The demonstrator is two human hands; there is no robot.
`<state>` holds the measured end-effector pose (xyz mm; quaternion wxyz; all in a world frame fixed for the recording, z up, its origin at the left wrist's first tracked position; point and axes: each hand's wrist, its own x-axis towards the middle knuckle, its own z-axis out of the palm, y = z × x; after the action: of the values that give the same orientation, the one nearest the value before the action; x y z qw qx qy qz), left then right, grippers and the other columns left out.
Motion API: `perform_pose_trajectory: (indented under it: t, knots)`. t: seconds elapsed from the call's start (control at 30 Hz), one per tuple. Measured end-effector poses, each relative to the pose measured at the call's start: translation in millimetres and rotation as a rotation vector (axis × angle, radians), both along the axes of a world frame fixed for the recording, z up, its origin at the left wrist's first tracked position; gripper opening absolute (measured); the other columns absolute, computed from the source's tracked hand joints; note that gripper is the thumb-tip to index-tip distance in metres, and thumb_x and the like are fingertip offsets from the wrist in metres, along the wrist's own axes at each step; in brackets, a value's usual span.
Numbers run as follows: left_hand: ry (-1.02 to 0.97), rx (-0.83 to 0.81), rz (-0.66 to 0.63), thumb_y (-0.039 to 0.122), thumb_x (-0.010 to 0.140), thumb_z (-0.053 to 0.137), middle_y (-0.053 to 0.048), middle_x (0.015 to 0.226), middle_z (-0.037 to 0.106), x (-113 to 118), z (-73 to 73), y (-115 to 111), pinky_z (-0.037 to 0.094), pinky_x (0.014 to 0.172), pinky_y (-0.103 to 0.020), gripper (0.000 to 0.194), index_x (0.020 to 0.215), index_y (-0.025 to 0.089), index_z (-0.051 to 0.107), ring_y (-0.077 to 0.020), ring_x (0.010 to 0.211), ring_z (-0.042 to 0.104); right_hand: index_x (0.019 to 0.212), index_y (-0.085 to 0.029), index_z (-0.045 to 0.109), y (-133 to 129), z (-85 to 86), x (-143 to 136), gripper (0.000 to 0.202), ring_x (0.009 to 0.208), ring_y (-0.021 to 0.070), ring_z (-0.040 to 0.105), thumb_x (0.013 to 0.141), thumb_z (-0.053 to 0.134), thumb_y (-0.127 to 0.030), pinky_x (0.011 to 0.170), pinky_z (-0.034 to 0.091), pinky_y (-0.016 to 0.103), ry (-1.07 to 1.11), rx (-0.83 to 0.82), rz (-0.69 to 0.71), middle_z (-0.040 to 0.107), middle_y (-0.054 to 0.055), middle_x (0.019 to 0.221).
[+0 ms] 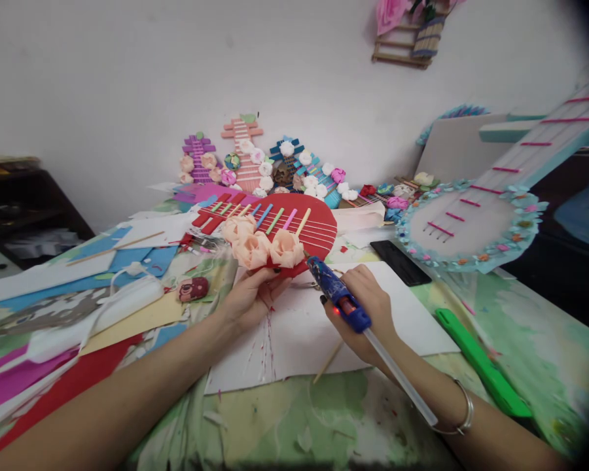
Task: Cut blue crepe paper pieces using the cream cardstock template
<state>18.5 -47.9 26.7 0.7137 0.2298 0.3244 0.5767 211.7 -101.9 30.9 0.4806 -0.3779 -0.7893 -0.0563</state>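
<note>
A red paper guitar (319,229) with white strings and coloured sticks across it is held up over the table. My left hand (258,291) grips its lower edge from beneath, thumb close to the flowers. Several peach paper flowers (252,250) sit along the guitar's near side. My right hand (368,301) is closed around a blue glue gun (341,294), whose nozzle points at the guitar's edge beside the rightmost flower. From the gun's back sticks out a long clear glue stick (400,376). Whether the nozzle touches the guitar I cannot tell.
Below lies a white sheet (299,347) with glue strings and a thin stick (328,361). At right are a green cutter (483,363), a black flat piece (400,263) and a pale blue paper banjo (471,229). Coloured paper (112,360) covers the left. Decorated instruments (245,157) line the wall.
</note>
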Motion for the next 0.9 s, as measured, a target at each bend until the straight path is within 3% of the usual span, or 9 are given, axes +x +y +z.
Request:
perform_pose_trajectory:
  t: [0.9]
  knots:
    - [0.002,-0.006,-0.060,-0.007,0.084,0.046,-0.007,0.084,0.076,2.3,3.9,-4.9,0.062,0.060,-0.021,0.029,0.099,0.013,0.062,-0.0177,0.073,0.075,0.072,-0.024,0.033,0.8,-6.4,1.7,0.022,0.067,0.0200,0.040,0.076,0.053,-0.015,0.058,0.031,0.033,-0.093,-0.017,-0.123,0.044,0.001,0.066]
